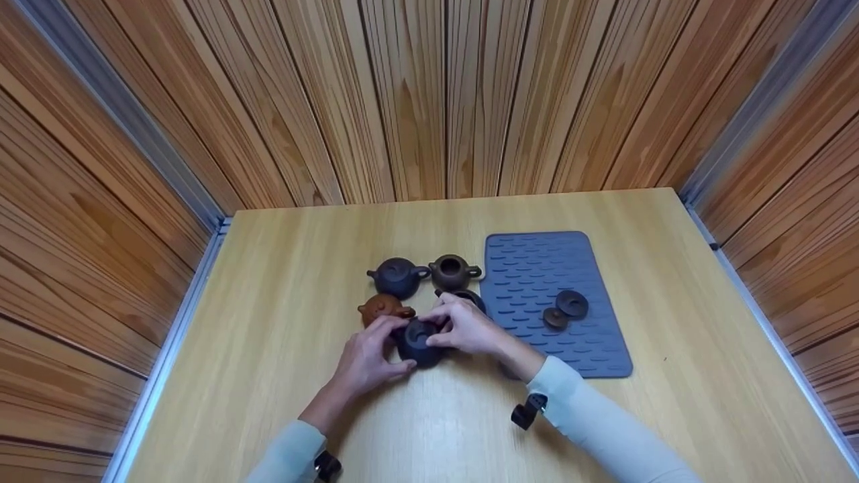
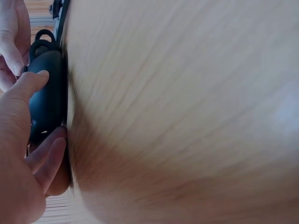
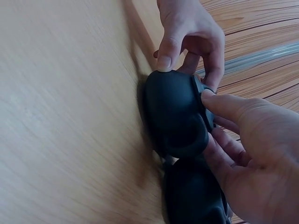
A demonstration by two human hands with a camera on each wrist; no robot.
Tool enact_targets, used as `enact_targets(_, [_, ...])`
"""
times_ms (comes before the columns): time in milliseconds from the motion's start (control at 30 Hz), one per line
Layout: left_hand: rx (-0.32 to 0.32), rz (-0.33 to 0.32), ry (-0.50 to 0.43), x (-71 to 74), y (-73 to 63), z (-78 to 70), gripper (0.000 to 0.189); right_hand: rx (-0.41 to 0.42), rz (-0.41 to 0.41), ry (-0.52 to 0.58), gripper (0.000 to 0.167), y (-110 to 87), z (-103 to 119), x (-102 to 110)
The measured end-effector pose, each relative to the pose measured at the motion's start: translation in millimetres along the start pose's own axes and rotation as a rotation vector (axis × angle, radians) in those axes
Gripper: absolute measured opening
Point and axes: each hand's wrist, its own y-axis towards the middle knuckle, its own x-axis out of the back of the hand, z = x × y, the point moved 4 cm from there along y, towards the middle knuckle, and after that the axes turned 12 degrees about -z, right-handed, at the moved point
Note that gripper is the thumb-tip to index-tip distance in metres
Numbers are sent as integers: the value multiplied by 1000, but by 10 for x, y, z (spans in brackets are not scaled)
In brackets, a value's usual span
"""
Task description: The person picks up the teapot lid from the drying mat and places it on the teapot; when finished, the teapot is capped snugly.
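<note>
A dark, round teapot (image 1: pixel 417 355) sits on the table between the two hands. Its near side is under the thumb of my left hand (image 1: pixel 366 355), whose other fingers reach round the far side, holding the body. My right hand (image 1: pixel 470 329) pinches the lid (image 3: pixel 198 93) on top of this pot between thumb and fingers. Whether the lid is fully seated cannot be told. In the right wrist view the pot's looped handle (image 3: pixel 201 140) points toward another dark teapot (image 3: pixel 189 191). Beside the left fingers stands a reddish-brown teapot (image 1: pixel 380 306).
Behind the hands are a lidded dark teapot (image 1: pixel 397 280) and a brown teapot (image 1: pixel 451 279) with an uncovered mouth. A grey mat (image 1: pixel 537 268) lies to the right, bearing a larger dark lid (image 1: pixel 572 305) and a smaller brown lid (image 1: pixel 555 319). Wood-panelled walls surround the table.
</note>
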Motion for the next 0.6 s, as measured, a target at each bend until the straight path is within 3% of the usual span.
enact_targets(600, [5,19,8,4,9,-6,68,-42,3,-4,43,-12,17,2])
